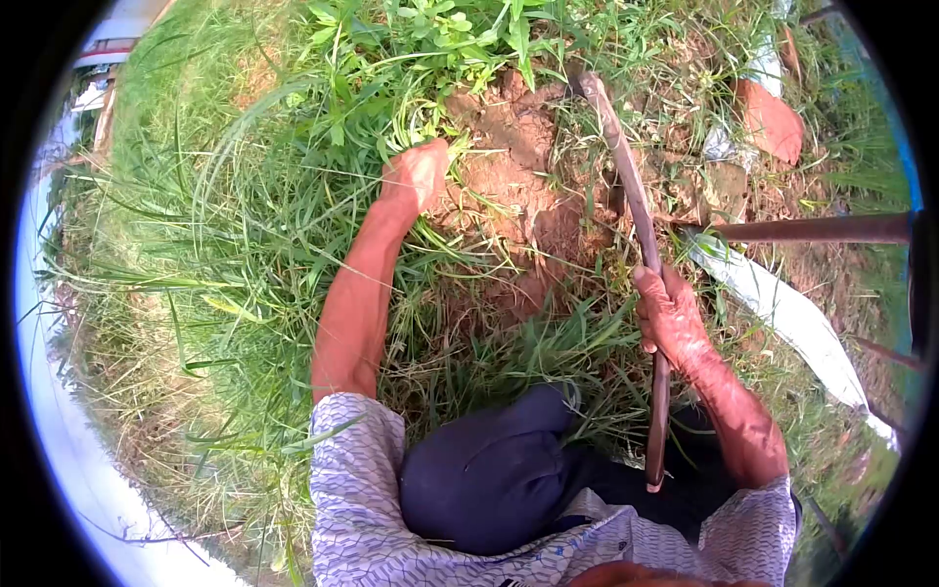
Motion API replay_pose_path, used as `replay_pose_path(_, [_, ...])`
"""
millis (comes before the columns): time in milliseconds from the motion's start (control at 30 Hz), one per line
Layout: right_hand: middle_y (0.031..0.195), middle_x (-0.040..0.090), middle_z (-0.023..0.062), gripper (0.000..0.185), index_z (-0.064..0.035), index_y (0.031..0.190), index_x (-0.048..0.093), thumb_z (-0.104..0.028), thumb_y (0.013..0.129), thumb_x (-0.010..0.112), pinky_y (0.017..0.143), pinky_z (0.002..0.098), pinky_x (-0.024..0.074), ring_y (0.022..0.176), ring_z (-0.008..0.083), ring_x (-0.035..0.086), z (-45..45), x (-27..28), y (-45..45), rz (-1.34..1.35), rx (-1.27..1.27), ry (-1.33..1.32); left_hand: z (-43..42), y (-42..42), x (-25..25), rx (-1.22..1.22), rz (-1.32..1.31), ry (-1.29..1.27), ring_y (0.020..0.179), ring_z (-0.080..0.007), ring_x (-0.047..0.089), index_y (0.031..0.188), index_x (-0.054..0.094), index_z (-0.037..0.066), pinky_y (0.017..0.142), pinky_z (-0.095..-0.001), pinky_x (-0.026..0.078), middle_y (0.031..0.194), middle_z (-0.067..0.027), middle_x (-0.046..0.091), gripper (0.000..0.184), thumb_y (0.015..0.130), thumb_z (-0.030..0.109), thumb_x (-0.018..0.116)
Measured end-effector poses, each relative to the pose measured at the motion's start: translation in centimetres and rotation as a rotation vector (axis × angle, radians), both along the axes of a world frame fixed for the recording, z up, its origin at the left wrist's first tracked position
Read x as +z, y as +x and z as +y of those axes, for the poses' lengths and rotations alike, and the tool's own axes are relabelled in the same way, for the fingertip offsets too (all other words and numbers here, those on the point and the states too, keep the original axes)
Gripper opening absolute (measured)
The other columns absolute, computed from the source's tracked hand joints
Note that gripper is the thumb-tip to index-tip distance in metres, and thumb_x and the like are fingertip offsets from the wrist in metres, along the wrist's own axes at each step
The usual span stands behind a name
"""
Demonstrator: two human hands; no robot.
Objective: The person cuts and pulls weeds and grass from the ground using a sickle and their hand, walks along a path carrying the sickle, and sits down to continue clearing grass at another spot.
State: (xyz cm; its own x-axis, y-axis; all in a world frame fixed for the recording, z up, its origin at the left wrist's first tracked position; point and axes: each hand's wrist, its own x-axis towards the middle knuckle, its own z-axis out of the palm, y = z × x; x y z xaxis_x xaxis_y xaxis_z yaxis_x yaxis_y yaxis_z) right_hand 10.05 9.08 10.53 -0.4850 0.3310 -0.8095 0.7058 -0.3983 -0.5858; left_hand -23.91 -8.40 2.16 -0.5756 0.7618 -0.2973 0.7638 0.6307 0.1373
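And here the wooden stick (pixel 631 181) is slanting upright through the right half of the view, its dark, slim, slightly bowed shaft running from the bare soil (pixel 509 196) down over the person's lap. The right hand (pixel 675 318) is gripping it below the middle, fingers wrapping round and thumb lying up along the wood, closed snugly. The upper end is thickening and turning paler, sitting beside the dirt; whatever is beyond it is hiding in shade and weeds.

Over to the left hand (pixel 421 176): it is bunching into a fist at the edge of the soil, closing on a grass tuft (pixel 462 147), thin pale-green blades poking out past the knuckles. The soil itself is showing reddish brown, crumbly and lumpy, between the two hands.

Further out, broad-leaved weeds (pixel 430 29) are crowding the top, and long grass (pixel 245 235) is arching in narrow ribbons on the left. On the right, a rough reddish slab (pixel 771 122) is lying among weeds, a brown pole (pixel 822 230) is jutting inward, and a smooth white strip (pixel 782 308) is curving beneath it. Below, dark, creased trousers (pixel 489 470) are folding at the knee.
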Motion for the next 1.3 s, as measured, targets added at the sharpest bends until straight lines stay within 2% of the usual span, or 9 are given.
replay_pose_path(67, [0.056,0.045,0.0009,0.041,-0.0015,0.097,0.048,-0.042,0.096,0.054,0.035,0.0275,0.0397,0.040,0.0121,0.048,-0.6,-0.2,-0.8,-0.002,0.013,0.048,-0.2,0.0,-1.0,0.459,-0.359,0.114,0.077,-0.0372,0.060,0.084,0.053,0.004,0.068,-0.0447,0.047,0.082,-0.0209,0.061,0.017,0.093,0.018,0.047])
replay_pose_path(167, [0.058,0.050,0.0053,0.045,0.0014,0.096,0.050,-0.043,0.097,0.051,0.039,0.0325,0.0430,0.040,0.0154,0.050,-1.1,-4.1,-4.6,0.138,0.113,0.314,-0.6,-0.7,-1.8,0.139,-0.075,0.037,0.075,-0.0321,0.062,0.082,0.055,0.005,0.066,-0.0412,0.048,0.078,-0.0145,0.060,0.015,0.091,0.016,0.048])
replay_pose_path(333, [0.059,0.051,0.0083,0.048,0.0025,0.098,0.050,-0.046,0.096,0.048,0.040,0.0344,0.0450,0.041,0.0205,0.054,-2.7,-3.4,-7.0,0.090,0.089,0.099,-0.8,-0.3,-1.7,-0.086,0.107,-0.029,0.072,-0.0341,0.066,0.083,0.051,0.004,0.059,-0.0417,0.052,0.073,-0.0173,0.060,0.004,0.081,0.003,0.055])
replay_pose_path(367, [0.058,0.050,0.0082,0.053,0.0024,0.099,0.051,-0.050,0.095,0.046,0.041,0.0344,0.0460,0.041,0.0197,0.053,-2.6,-4.7,-5.9,0.120,0.160,0.225,-0.9,-0.3,-2.1,-0.032,0.055,-0.045,0.071,-0.0354,0.056,0.084,0.050,0.002,0.071,-0.0432,0.048,0.078,-0.0205,0.059,0.017,0.090,0.016,0.042])
replay_pose_path(633, [0.058,0.049,0.0082,0.050,0.0016,0.096,0.051,-0.048,0.094,0.047,0.043,0.0344,0.0462,0.045,0.0168,0.053,-1.0,-5.0,-7.9,0.055,0.236,0.223,-1.2,0.2,-2.0,0.207,-0.226,0.239,0.074,-0.0365,0.065,0.082,0.052,0.002,0.062,-0.0437,0.050,0.078,-0.0176,0.061,0.006,0.084,0.007,0.049])
replay_pose_path(733, [0.058,0.046,0.0047,0.043,-0.0003,0.092,0.050,-0.043,0.094,0.050,0.040,0.0324,0.0436,0.042,0.0149,0.049,-1.5,-0.6,-4.5,0.000,0.171,0.037,-0.5,0.6,0.1,-0.086,0.108,0.034,0.074,-0.0378,0.065,0.081,0.053,0.002,0.064,-0.0444,0.052,0.078,-0.0211,0.063,0.007,0.084,0.007,0.048])
replay_pose_path(867, [0.056,0.042,0.0009,0.040,-0.0019,0.091,0.048,-0.041,0.096,0.051,0.036,0.0293,0.0405,0.038,0.0128,0.043,-1.2,0.9,1.0,-0.067,0.155,0.103,-1.3,0.8,-0.8,-0.050,0.049,0.103,0.074,-0.0400,0.065,0.081,0.053,0.001,0.064,-0.0462,0.052,0.076,-0.0234,0.062,0.007,0.083,0.006,0.049])
replay_pose_path(1200, [0.061,0.050,0.0055,0.039,0.0002,0.097,0.057,-0.038,0.095,0.050,0.041,0.0325,0.0473,0.048,0.0176,0.055,-4.1,-6.4,-7.0,0.090,0.236,0.278,-0.8,0.3,0.5,-0.072,0.060,0.079,0.080,-0.0455,0.063,0.088,0.053,0.001,0.069,-0.0510,0.050,0.082,-0.0254,0.063,0.013,0.083,0.010,0.047])
replay_pose_path(1300, [0.059,0.049,0.0042,0.040,0.0006,0.103,0.052,-0.039,0.096,0.049,0.040,0.0308,0.0456,0.044,0.0156,0.050,-3.1,-3.3,-4.6,0.073,0.126,-0.080,-1.2,1.6,0.6,-0.048,0.072,0.057,0.076,-0.0416,0.065,0.085,0.053,0.000,0.067,-0.0505,0.051,0.078,-0.0244,0.064,0.013,0.084,0.011,0.047])
